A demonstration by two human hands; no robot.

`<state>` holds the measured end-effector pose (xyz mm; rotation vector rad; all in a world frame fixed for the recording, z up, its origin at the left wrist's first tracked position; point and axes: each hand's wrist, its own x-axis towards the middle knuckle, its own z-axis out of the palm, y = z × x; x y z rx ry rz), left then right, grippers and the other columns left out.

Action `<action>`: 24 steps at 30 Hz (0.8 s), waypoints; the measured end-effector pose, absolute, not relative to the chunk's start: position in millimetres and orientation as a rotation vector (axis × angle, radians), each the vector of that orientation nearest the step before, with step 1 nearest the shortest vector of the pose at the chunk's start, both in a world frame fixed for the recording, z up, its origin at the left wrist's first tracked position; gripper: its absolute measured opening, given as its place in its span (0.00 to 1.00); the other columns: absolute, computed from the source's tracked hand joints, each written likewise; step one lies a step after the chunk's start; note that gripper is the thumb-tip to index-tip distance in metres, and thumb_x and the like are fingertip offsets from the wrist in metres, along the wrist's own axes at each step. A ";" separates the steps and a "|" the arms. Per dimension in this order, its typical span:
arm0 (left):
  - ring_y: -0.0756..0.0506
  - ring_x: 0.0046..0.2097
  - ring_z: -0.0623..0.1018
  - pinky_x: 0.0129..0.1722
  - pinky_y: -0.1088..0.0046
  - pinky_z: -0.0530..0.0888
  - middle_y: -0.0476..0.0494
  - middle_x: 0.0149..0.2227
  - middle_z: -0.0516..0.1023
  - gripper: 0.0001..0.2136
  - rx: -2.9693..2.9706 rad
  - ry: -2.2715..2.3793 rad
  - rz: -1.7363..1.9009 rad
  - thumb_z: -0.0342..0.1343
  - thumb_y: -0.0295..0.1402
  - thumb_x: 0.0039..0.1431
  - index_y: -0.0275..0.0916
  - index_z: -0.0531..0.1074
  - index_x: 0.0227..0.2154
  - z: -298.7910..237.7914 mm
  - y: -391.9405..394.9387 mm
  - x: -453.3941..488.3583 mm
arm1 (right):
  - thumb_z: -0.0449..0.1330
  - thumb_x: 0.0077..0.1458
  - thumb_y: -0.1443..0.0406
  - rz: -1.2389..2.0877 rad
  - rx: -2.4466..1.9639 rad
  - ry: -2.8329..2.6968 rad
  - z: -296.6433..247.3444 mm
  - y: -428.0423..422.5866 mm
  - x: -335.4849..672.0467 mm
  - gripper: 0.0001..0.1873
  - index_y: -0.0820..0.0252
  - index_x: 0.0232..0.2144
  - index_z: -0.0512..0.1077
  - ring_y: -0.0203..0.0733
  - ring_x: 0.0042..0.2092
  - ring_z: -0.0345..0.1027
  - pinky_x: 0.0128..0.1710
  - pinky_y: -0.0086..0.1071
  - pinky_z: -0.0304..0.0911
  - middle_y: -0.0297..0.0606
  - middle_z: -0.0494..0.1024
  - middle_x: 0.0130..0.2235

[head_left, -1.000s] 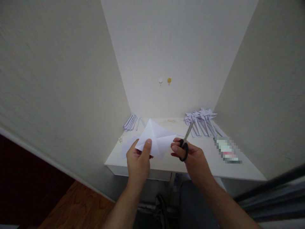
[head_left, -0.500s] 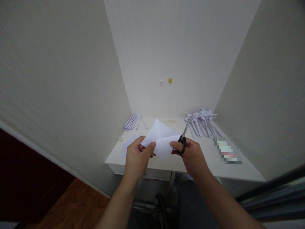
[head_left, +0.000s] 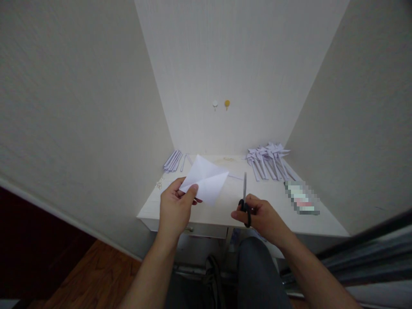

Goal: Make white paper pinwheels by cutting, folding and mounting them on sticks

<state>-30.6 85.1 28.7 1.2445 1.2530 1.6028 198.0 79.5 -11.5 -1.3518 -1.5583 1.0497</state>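
My left hand (head_left: 175, 206) pinches the near corner of a creased white paper square (head_left: 206, 181) and holds it up over the white table (head_left: 222, 214). My right hand (head_left: 262, 216) grips black-handled scissors (head_left: 245, 199) with the blades closed and pointing away from me. The scissors sit just right of the paper, apart from it.
A pile of folded white paper pieces (head_left: 268, 159) lies at the back right of the table. A smaller bundle of folded paper strips (head_left: 174, 161) lies at the back left. A blurred flat item (head_left: 301, 197) rests on the right. Two pins (head_left: 221, 104) stick in the back wall.
My right hand has let go of the paper's right edge and drawn the scissors back and down. The left hand has shifted the paper a little to the left.
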 end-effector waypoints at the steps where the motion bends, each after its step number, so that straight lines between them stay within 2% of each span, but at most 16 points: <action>1: 0.48 0.22 0.79 0.22 0.76 0.76 0.48 0.25 0.82 0.15 1.249 1.253 1.607 0.67 0.37 0.51 0.33 0.79 0.39 28.0 85.7 -31.0 | 0.71 0.42 0.56 1.079 -1.394 -1.600 -16.2 78.2 199.0 0.12 0.59 0.23 0.79 0.40 0.30 0.63 0.30 0.34 0.59 0.34 0.72 0.27; 5: 0.48 0.22 0.79 0.22 0.76 0.76 0.48 0.25 0.82 0.16 1.246 1.257 1.623 0.68 0.38 0.51 0.32 0.79 0.39 24.8 88.6 -31.7 | 0.71 0.41 0.60 1.143 -1.506 -1.677 -27.5 73.3 200.2 0.10 0.61 0.26 0.81 0.38 0.27 0.61 0.27 0.32 0.55 0.32 0.72 0.22; 9: 0.48 0.22 0.79 0.22 0.75 0.77 0.47 0.25 0.83 0.17 1.212 1.231 1.678 0.69 0.39 0.50 0.33 0.79 0.39 24.1 89.2 -32.0 | 0.72 0.43 0.61 1.314 -1.436 -1.680 -28.9 66.1 200.0 0.10 0.62 0.27 0.81 0.38 0.27 0.64 0.28 0.32 0.56 0.34 0.77 0.24; 13: 0.49 0.23 0.79 0.24 0.76 0.78 0.48 0.27 0.83 0.18 1.178 1.220 1.758 0.70 0.38 0.50 0.33 0.80 0.41 28.5 85.1 -33.9 | 0.72 0.41 0.61 1.481 -1.369 -1.638 -25.5 58.3 198.2 0.10 0.61 0.26 0.79 0.37 0.27 0.63 0.28 0.31 0.55 0.32 0.75 0.23; 19: 0.50 0.25 0.79 0.27 0.75 0.80 0.48 0.29 0.83 0.16 1.151 1.182 1.847 0.70 0.38 0.52 0.34 0.79 0.41 35.3 76.7 -36.3 | 0.72 0.40 0.66 1.397 -1.334 -1.788 -19.0 52.7 184.1 0.12 0.60 0.31 0.79 0.38 0.30 0.62 0.28 0.30 0.54 0.32 0.75 0.27; 24: 0.50 0.26 0.78 0.26 0.75 0.80 0.48 0.31 0.82 0.17 1.130 1.191 1.913 0.70 0.39 0.52 0.35 0.79 0.42 34.2 72.8 -36.3 | 0.70 0.47 0.59 1.457 -1.230 -1.726 -13.1 49.5 169.0 0.13 0.60 0.28 0.73 0.36 0.29 0.57 0.28 0.30 0.52 0.29 0.69 0.25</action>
